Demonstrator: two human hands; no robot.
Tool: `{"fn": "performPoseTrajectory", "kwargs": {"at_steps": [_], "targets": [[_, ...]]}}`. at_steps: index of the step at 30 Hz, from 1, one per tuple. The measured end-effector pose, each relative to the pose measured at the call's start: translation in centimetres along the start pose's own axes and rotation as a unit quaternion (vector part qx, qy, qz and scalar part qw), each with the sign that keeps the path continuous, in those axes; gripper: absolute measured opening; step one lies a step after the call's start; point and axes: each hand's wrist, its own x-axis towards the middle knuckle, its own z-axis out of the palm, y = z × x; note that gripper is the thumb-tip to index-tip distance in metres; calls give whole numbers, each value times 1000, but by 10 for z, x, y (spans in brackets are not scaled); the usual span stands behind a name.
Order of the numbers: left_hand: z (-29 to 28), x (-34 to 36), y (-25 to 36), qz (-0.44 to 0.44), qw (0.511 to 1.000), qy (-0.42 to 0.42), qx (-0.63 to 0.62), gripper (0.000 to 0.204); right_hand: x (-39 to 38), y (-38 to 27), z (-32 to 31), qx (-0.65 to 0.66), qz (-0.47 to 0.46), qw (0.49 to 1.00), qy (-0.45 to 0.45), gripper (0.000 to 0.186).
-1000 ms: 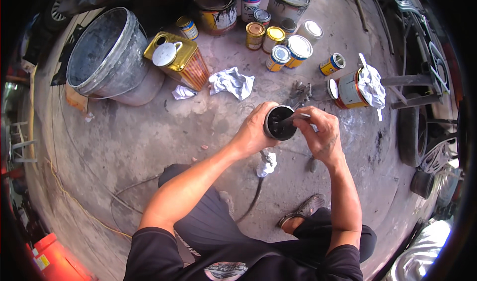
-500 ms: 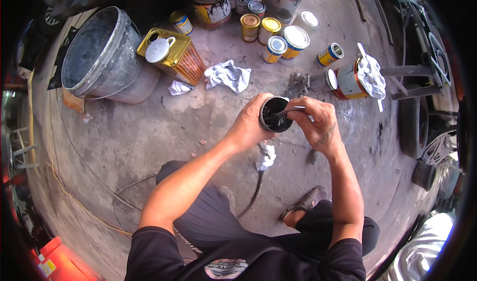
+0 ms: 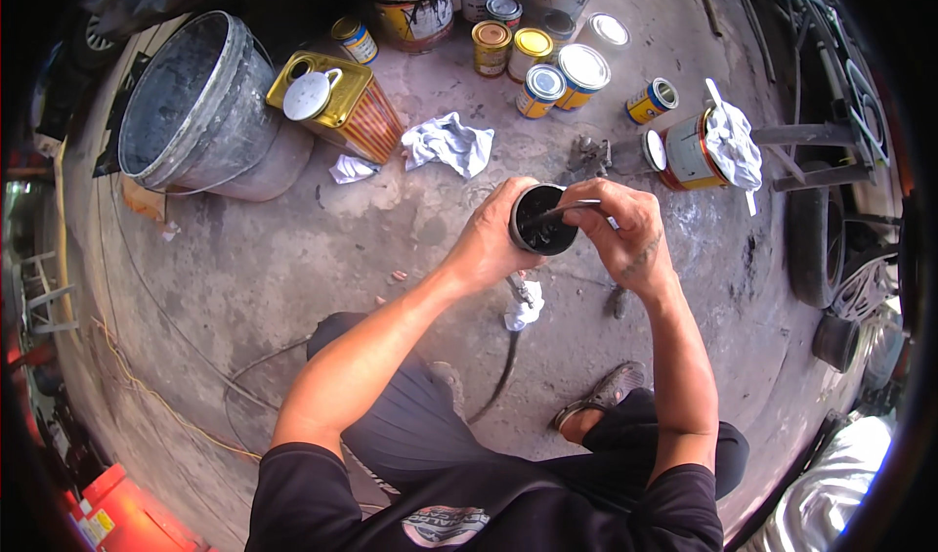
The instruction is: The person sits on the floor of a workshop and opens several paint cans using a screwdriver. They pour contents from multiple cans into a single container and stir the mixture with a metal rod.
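My left hand [image 3: 493, 232] is wrapped round the side of a cup [image 3: 515, 222] with dark liquid in it, tilted so its open mouth faces me. In my right hand [image 3: 623, 225] is a thin stirring stick [image 3: 589, 203], pinched between thumb and fingers. Its dark lower end dips into the black liquid [image 3: 539, 232]. Just below the cup, a metal fitting shows with a white rag [image 3: 525, 305] around it, and a black hose [image 3: 506, 376] runs down from there. Whether that fitting joins the cup is hidden.
A large grey bucket [image 3: 186, 112] and a yellow rectangular tin [image 3: 366, 112] stand at far left, near crumpled white paper [image 3: 447, 145]. Several paint cans [image 3: 583, 68] cluster ahead. A rag-topped can [image 3: 691, 154] lies right, near a tyre [image 3: 813, 249]. A yellow cord [image 3: 156, 399] crosses the floor.
The stick has shifted inside the cup, and its upper end now sits a little higher and flatter. My right hand has moved slightly with it; my left keeps its hold.
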Motion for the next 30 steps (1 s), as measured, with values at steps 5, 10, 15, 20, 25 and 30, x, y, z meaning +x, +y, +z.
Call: {"fn": "performPoseTrajectory", "kwargs": {"at_steps": [5, 10, 15, 20, 25, 30], "targets": [[3, 0, 0, -5, 999, 13, -52, 73, 0, 0, -1, -21, 0, 999, 28, 17], [2, 0, 4, -1, 999, 19, -45, 70, 0, -2, 0, -2, -12, 1000, 0, 18], [1, 1, 5, 8, 1000, 17, -24, 71, 0, -1, 1, 4, -9, 1000, 18, 14], [-1, 1, 4, -5, 1000, 1, -18, 78, 2, 0, 4, -31, -5, 999, 19, 13], [-3, -1, 3, -2, 1000, 1, 22, 81, 4, -3, 5, 10, -33, 999, 2, 14], [-2, 0, 0, 12, 1000, 0, 10, 80, 5, -4, 3, 3, -7, 1000, 28, 12]]}}
